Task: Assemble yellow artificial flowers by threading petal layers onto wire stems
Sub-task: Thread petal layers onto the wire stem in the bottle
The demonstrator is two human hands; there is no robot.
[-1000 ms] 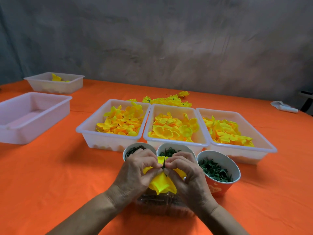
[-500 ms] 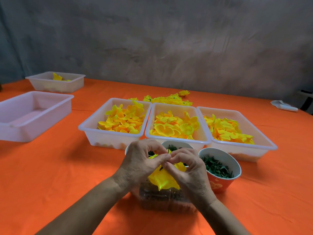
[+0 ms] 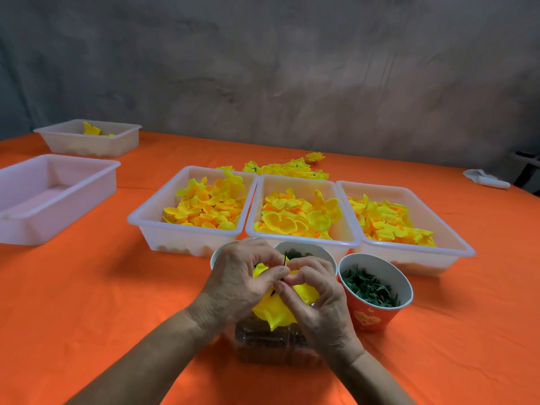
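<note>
— So, how far is the work?
— Some finished yellow fabric flowers [image 3: 287, 168] lie behind three white plastic trays of loose petals [image 3: 304, 219]; many remain.
— And the hands?
— Left hand [image 3: 245, 283] and right hand [image 3: 317, 299] both pinch the yellow petal layer [image 3: 273, 315] on its thin dark wire stem [image 3: 284, 260], above the orange surface [image 3: 87, 302].

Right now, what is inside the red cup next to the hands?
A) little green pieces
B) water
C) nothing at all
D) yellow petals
A: the red cup, standing just right of the right hand, is filled with small dark green pieces, while the yellow petals lie in the white trays behind it.
</note>
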